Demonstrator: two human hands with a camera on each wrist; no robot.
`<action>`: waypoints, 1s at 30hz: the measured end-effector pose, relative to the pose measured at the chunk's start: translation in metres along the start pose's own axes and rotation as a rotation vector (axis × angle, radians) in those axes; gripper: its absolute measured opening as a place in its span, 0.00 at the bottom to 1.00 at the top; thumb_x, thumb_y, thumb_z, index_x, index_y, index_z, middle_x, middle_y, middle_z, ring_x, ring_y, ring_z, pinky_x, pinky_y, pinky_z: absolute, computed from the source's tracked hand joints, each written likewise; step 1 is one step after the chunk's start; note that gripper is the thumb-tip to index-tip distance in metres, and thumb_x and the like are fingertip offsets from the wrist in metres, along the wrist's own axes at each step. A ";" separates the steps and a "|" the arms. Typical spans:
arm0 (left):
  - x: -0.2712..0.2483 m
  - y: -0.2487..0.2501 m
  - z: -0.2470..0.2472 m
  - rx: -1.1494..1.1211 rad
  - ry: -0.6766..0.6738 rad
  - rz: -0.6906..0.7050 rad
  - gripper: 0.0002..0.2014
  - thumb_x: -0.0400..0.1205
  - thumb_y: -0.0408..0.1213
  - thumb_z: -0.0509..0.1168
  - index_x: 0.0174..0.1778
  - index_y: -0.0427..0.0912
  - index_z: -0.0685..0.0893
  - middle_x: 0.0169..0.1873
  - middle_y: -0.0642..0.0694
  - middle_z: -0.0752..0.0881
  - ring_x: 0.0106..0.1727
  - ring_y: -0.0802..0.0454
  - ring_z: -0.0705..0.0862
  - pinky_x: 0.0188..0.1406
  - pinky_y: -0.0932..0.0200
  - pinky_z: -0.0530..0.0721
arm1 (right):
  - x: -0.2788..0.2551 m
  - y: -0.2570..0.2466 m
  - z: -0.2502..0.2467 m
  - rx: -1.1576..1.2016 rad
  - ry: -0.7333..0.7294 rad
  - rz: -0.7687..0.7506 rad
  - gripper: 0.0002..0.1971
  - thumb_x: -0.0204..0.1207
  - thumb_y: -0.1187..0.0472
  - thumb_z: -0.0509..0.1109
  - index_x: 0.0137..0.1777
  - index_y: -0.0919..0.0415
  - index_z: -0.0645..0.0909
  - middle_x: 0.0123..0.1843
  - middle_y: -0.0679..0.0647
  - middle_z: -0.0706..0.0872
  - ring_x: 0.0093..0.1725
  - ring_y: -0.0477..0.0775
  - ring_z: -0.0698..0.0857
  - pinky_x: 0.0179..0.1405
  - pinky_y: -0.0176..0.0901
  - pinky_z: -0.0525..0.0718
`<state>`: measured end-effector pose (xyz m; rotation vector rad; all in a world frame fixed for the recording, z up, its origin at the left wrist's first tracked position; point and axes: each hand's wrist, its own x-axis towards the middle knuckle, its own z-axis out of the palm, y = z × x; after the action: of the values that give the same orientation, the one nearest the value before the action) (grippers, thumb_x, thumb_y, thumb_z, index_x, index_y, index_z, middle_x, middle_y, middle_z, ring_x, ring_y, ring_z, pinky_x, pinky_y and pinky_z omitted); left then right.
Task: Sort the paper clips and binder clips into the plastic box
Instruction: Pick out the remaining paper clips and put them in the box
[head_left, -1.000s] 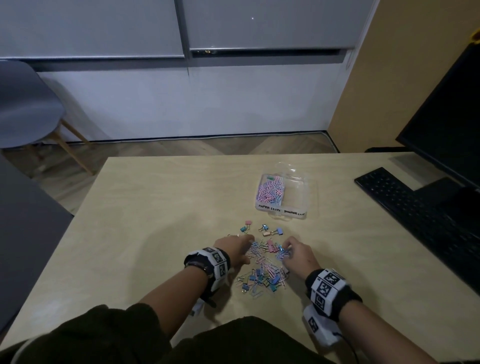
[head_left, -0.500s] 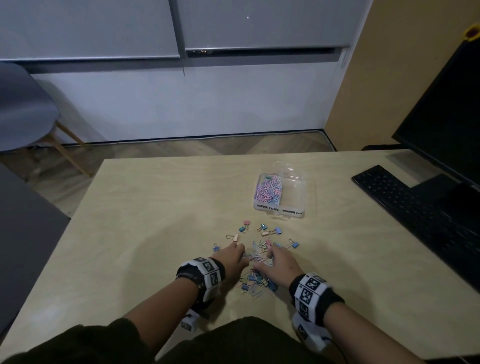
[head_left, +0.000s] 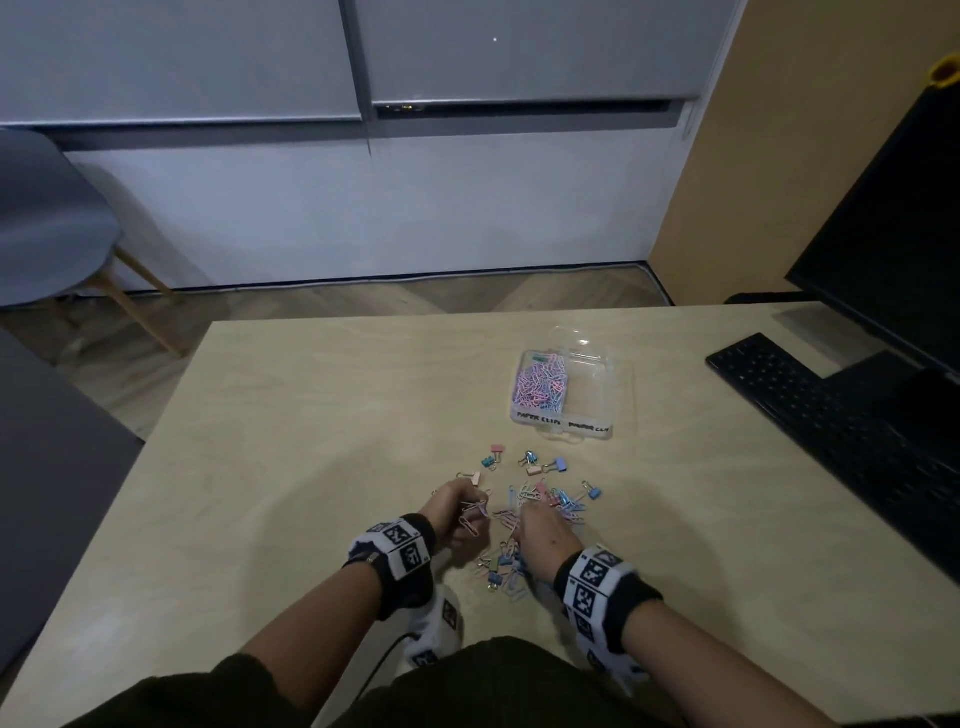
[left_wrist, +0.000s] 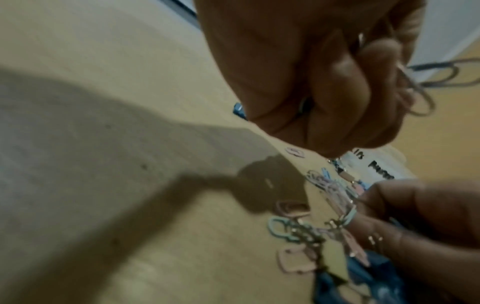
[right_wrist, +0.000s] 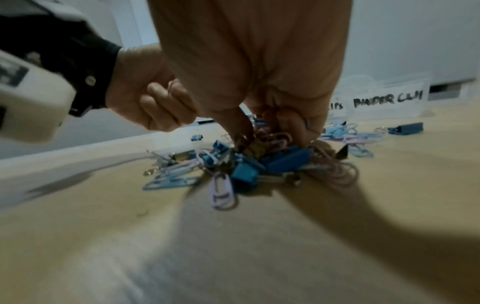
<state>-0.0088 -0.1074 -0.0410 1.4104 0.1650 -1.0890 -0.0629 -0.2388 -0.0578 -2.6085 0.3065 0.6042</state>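
A mixed pile of pastel paper clips and small binder clips (head_left: 524, 519) lies on the table in front of me. My left hand (head_left: 467, 512) is curled round a bunch of paper clips (left_wrist: 415, 92), whose loops stick out of the fist (left_wrist: 337, 86). My right hand (head_left: 530, 514) reaches down into the pile, its fingertips (right_wrist: 241, 125) pinching pink paper clips (right_wrist: 275, 137) among blue binder clips (right_wrist: 285, 160). The clear plastic box (head_left: 608, 426) stands further back. Its left compartment holds paper clips (head_left: 540, 382); the right one, labelled for binder clips, shows nothing inside.
Loose binder clips (head_left: 556, 465) lie scattered between the pile and the box. A black keyboard (head_left: 831, 415) and a monitor (head_left: 893, 234) stand at the right. A grey chair (head_left: 47, 234) stands on the floor at the far left.
My right hand has slid left across the pile, closer to the left hand, uncovering a blue binder clip on the right. My left hand has curled up round paper clips.
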 end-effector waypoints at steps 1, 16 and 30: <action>0.000 0.001 0.000 -0.049 -0.011 0.004 0.16 0.69 0.37 0.51 0.14 0.43 0.64 0.09 0.49 0.65 0.07 0.57 0.58 0.12 0.81 0.56 | -0.002 0.001 0.000 -0.007 0.000 -0.031 0.12 0.75 0.73 0.64 0.58 0.68 0.74 0.62 0.64 0.78 0.59 0.61 0.78 0.49 0.45 0.76; -0.006 0.009 -0.016 -0.158 0.131 0.023 0.10 0.70 0.21 0.48 0.28 0.38 0.68 0.15 0.43 0.77 0.09 0.55 0.69 0.07 0.75 0.61 | -0.004 0.035 -0.054 0.684 0.040 -0.040 0.13 0.79 0.64 0.63 0.32 0.59 0.70 0.37 0.57 0.82 0.32 0.50 0.82 0.38 0.46 0.84; 0.027 -0.007 0.021 1.322 0.445 0.067 0.32 0.79 0.56 0.63 0.70 0.40 0.62 0.43 0.46 0.87 0.38 0.48 0.83 0.42 0.54 0.86 | 0.009 0.029 -0.079 0.636 0.042 -0.026 0.10 0.78 0.65 0.64 0.34 0.60 0.75 0.34 0.47 0.77 0.32 0.42 0.74 0.35 0.33 0.78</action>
<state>-0.0091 -0.1377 -0.0592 2.8034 -0.3677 -0.7729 -0.0351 -0.3021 -0.0096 -2.0098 0.4008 0.3630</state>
